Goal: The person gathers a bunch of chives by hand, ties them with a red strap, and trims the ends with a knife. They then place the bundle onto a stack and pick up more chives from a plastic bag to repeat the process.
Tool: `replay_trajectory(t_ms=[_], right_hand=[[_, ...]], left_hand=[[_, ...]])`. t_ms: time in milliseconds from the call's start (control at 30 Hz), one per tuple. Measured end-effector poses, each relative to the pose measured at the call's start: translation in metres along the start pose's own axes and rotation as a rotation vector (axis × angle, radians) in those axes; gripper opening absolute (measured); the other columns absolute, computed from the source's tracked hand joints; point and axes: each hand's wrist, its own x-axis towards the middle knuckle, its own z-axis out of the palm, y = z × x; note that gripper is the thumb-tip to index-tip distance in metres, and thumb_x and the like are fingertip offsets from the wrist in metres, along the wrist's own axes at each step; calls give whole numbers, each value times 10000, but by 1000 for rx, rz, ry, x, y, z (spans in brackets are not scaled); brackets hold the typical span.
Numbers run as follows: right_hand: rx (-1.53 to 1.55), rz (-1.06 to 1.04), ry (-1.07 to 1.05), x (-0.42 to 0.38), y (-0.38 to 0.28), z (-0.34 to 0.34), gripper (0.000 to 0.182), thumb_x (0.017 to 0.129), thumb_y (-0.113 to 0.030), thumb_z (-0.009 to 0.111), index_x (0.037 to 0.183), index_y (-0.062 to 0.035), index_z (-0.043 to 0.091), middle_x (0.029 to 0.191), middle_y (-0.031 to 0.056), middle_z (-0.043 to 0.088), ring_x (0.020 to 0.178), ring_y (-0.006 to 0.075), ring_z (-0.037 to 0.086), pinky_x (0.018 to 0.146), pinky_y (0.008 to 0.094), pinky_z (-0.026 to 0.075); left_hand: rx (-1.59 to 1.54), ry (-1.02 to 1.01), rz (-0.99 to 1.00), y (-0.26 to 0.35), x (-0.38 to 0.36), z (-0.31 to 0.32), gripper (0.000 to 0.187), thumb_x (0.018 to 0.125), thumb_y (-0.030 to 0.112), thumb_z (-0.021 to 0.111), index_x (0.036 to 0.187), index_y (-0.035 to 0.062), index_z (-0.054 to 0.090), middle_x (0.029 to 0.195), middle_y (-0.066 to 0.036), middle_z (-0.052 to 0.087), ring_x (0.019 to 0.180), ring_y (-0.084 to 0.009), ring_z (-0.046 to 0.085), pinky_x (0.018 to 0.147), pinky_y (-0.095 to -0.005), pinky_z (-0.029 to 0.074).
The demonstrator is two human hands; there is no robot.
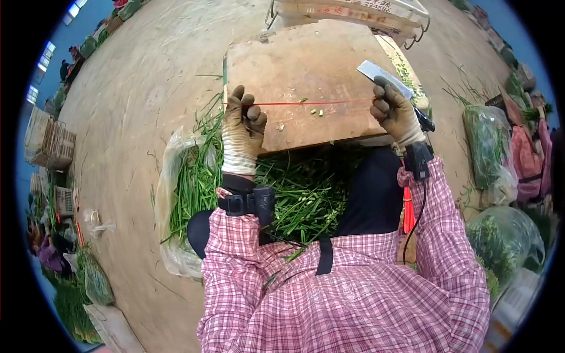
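Note:
A thin red tie (321,103) is stretched level above a worn wooden board (294,65). Pinching its left end is my left hand (242,126), in a brown-palmed glove with a white cuff. My right hand (397,115), gloved the same way, is closed at the other end. A knife with a broad blade (374,71) and a dark handle lies behind my right hand at the board's right side, partly covered by it. Small green stem pieces (316,112) lie on the board. Cut green stalks (300,206) are heaped between my legs, below the board.
A plastic sheet (176,147) edges the stalks at left. Beyond the board stands a white crate (353,15). Bagged greens (487,141) lie at right, with another full bag (506,235) nearer. Stacked crates (50,141) stand far left. Red ties (408,212) hang beside my right leg.

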Motion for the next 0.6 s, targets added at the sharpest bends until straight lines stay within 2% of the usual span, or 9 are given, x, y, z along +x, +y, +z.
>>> replay_trajectory(t_ms=[167, 233, 300, 367, 433, 500, 533, 567, 600], right_hand=[[-335, -101, -5, 37, -18, -8, 286, 949, -142, 504, 1203, -13, 539, 796, -3, 527, 609, 83, 416, 565, 249, 351], [-914, -77, 117, 55, -32, -3, 272, 958, -144, 497, 1186, -9, 559, 780, -16, 513, 641, 78, 433, 591, 236, 365], [-953, -89, 174, 81, -31, -19, 228, 940, -114, 512, 1144, -41, 583, 759, -16, 526, 674, 98, 489, 636, 260, 415], [-1519, -162, 143, 96, -29, -32, 199, 928, -72, 508, 1107, -65, 593, 792, 26, 579, 718, 128, 547, 685, 281, 457], [-1903, -218, 119, 106, -17, -31, 162, 908, -122, 544, 1052, -79, 605, 951, 199, 649, 892, 335, 633, 768, 399, 488], [-2156, -4, 81, 117, -5, -38, 206, 894, -147, 557, 1077, -74, 615, 977, 248, 642, 914, 420, 613, 792, 445, 498], [-2146, 47, 139, 109, -6, -22, 204, 892, -167, 564, 1059, -68, 627, 989, 235, 645, 942, 402, 615, 820, 437, 491], [-2141, 47, 134, 103, -10, -15, 204, 892, -167, 564, 1059, -68, 627, 989, 235, 645, 942, 402, 615, 820, 437, 491], [-2025, 4, 165, 98, -14, -14, 206, 891, -164, 563, 1061, -68, 629, 1002, 225, 646, 963, 390, 613, 834, 432, 484]], left_hand=[[273, 15, -13, 13, 27, 7, 369, 937, 328, 606, 1207, 81, 557, 855, 10, 571, 565, -51, 404, 488, -190, 318], [378, -121, -44, 23, 52, 4, 407, 944, 342, 593, 1241, 71, 537, 753, 26, 573, 510, -53, 394, 481, -180, 311], [461, -226, -73, 26, 75, 8, 360, 949, 302, 597, 1231, 80, 566, 677, 36, 563, 469, -47, 382, 475, -186, 314], [1420, -229, -284, 27, 92, 23, 290, 978, 264, 546, 1204, 95, 608, 668, 17, 561, 483, -49, 429, 482, -211, 350], [1966, -442, -145, 3, 116, -3, 279, 977, 149, 505, 1222, 69, 611, 720, -47, 625, 614, -127, 583, 604, -277, 474], [2049, -344, -302, -20, 121, -12, 304, 943, 136, 561, 1233, 51, 601, 819, -104, 669, 726, -169, 625, 692, -308, 499], [1720, -84, -582, -24, 119, -2, 349, 907, 160, 628, 1237, 51, 600, 942, -136, 683, 818, -175, 639, 742, -306, 499], [1725, -79, -584, -20, 114, 6, 349, 907, 160, 628, 1237, 51, 600, 942, -136, 683, 818, -175, 639, 742, -306, 499], [1578, -45, -418, -16, 109, 10, 373, 888, 167, 661, 1236, 48, 601, 976, -133, 680, 812, -166, 635, 738, -292, 501]])
